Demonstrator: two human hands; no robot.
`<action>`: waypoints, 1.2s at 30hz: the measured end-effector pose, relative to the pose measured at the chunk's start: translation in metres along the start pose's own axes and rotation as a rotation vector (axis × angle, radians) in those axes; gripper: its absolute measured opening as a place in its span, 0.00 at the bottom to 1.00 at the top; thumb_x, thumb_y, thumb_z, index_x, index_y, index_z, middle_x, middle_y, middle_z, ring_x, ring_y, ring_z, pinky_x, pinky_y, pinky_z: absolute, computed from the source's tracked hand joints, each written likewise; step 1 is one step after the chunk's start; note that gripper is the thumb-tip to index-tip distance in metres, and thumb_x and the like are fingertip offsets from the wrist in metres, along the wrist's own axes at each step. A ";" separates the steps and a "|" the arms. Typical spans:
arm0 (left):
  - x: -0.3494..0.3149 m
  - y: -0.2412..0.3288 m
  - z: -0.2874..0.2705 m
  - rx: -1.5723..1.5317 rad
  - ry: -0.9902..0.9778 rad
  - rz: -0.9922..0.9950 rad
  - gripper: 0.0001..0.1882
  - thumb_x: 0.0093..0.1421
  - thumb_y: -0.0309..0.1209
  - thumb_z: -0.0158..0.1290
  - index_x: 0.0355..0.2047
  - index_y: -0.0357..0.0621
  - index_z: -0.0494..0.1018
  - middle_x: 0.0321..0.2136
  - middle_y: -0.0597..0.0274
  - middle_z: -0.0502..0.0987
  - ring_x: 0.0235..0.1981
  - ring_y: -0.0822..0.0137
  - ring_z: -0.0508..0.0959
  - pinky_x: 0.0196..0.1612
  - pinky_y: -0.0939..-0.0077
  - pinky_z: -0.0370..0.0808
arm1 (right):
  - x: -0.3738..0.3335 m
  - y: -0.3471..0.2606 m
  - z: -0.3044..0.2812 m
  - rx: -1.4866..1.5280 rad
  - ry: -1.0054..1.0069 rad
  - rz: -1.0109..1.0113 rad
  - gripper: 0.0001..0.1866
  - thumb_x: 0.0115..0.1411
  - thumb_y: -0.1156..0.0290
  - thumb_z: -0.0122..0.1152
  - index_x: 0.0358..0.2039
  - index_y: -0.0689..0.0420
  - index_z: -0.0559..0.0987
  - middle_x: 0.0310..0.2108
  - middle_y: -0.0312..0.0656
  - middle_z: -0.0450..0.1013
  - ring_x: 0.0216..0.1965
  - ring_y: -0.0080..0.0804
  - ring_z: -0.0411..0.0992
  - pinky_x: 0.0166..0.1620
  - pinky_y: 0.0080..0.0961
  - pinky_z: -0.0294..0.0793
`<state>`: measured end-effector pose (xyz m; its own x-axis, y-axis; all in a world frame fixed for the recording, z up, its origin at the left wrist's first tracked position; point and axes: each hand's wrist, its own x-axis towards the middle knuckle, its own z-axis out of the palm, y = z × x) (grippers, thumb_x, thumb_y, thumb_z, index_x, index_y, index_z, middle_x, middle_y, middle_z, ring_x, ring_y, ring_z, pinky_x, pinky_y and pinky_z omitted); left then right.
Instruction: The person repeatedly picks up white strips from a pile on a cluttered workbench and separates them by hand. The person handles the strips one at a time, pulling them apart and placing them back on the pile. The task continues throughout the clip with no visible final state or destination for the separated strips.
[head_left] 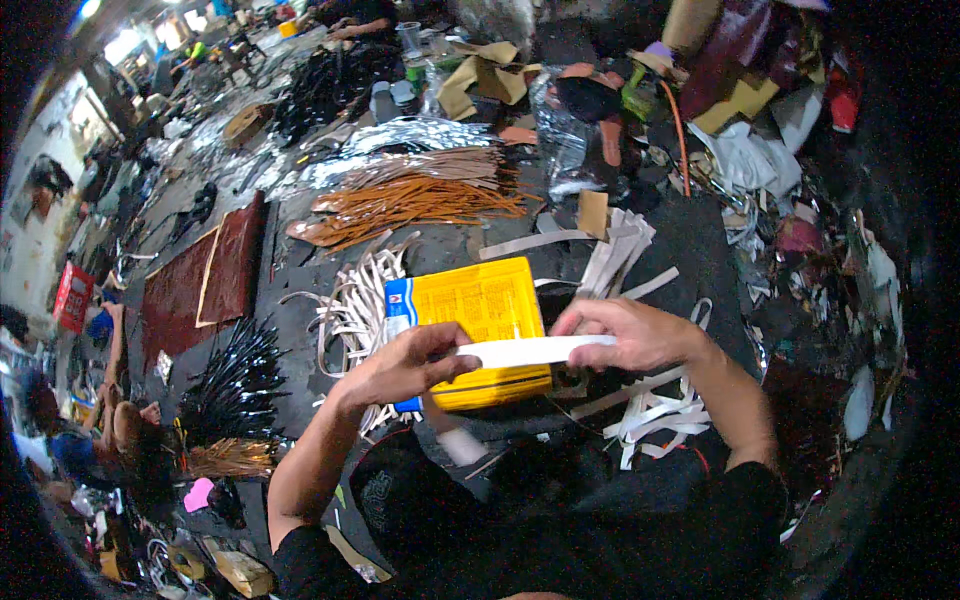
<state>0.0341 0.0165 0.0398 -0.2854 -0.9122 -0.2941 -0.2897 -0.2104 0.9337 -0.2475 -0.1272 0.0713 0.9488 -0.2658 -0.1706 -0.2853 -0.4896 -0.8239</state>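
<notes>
A white flat strip (535, 351) is stretched level between my two hands. My left hand (405, 362) pinches its left end, and a pale tail of strip hangs below that hand. At the other end, my right hand (635, 338) grips the strip between thumb and fingers. Just beneath the strip lies a yellow rectangular package (480, 300) with a blue and white edge. A bundle of pale strips (352, 300) sits to its left. More whitish strips (615, 255) fan out beyond my right hand, and a loose pile of white strips (655, 420) lies below my right forearm.
Brown-orange strips (420, 208) and silvery strips (420, 135) lie in bundles at the far side. Black strips (235, 375) and a dark red sheet (225, 275) are on the left. Scraps (755, 165) crowd the right. Another person (115, 420) sits at the far left.
</notes>
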 end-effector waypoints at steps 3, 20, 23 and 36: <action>-0.028 -0.032 -0.027 0.090 0.022 -0.092 0.14 0.62 0.38 0.55 0.37 0.38 0.72 0.24 0.69 0.73 0.28 0.79 0.70 0.30 0.79 0.67 | -0.012 0.003 0.002 0.034 0.080 0.316 0.11 0.63 0.65 0.56 0.37 0.61 0.76 0.28 0.41 0.76 0.30 0.28 0.74 0.35 0.27 0.73; -0.023 -0.179 -0.023 -0.325 0.780 -0.010 0.07 0.61 0.29 0.55 0.29 0.37 0.74 0.26 0.65 0.78 0.29 0.77 0.75 0.34 0.81 0.72 | 0.091 0.055 0.046 -0.511 0.383 -0.013 0.12 0.54 0.65 0.63 0.34 0.60 0.77 0.32 0.47 0.70 0.39 0.48 0.70 0.42 0.37 0.70; -0.019 -0.181 -0.017 -0.170 0.889 -0.017 0.10 0.59 0.32 0.57 0.31 0.36 0.75 0.24 0.66 0.77 0.27 0.77 0.73 0.31 0.81 0.71 | 0.145 0.035 0.089 -0.338 0.350 -0.171 0.11 0.55 0.66 0.62 0.34 0.61 0.76 0.33 0.48 0.71 0.40 0.47 0.70 0.45 0.37 0.70; -0.011 -0.183 -0.011 -0.391 0.938 -0.034 0.10 0.59 0.31 0.58 0.33 0.34 0.76 0.26 0.64 0.79 0.28 0.77 0.76 0.32 0.84 0.72 | 0.222 0.061 0.166 -0.121 0.387 -0.339 0.07 0.57 0.74 0.60 0.36 0.61 0.78 0.33 0.46 0.74 0.36 0.44 0.74 0.40 0.33 0.74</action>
<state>0.1001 0.0615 -0.1254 0.5981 -0.7762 -0.1995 0.0829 -0.1877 0.9787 -0.0322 -0.0782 -0.1064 0.8777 -0.3516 0.3256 -0.0062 -0.6877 -0.7259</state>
